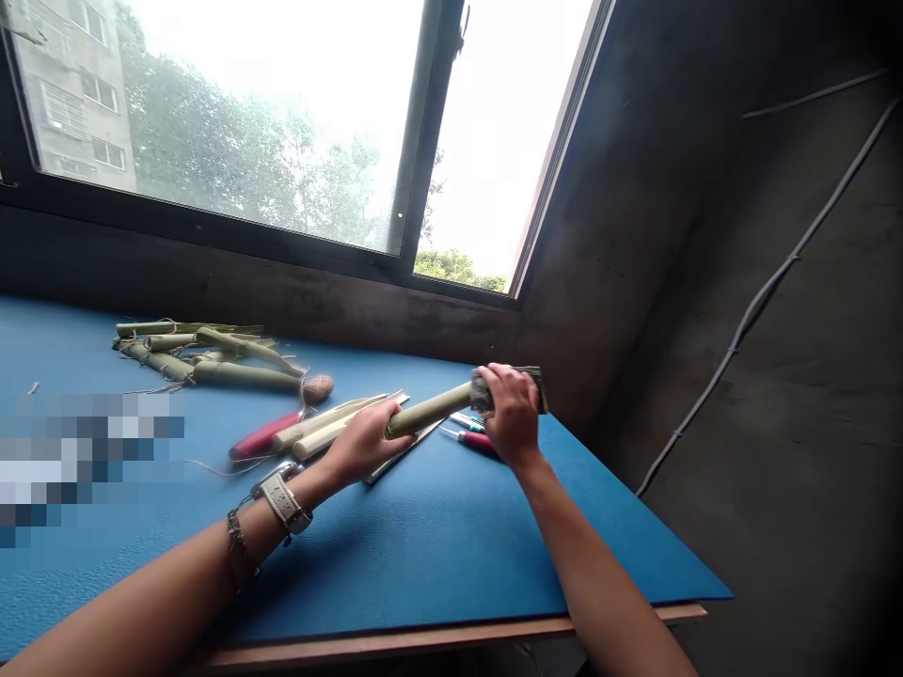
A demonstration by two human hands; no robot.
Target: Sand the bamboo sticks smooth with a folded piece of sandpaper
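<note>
Holding the bamboo tube (432,408) over the bench (437,555), clenching its near end in the left grip (370,438) and clasping a grey pad (481,393) at its far end in the closed right grip (511,406)!

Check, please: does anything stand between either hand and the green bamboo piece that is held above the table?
Nothing visible stands between the left hand and the green bamboo piece: it grips one end directly. Toward the other end, a dark grey pad appears to lie between the right hand and the bamboo.
</note>
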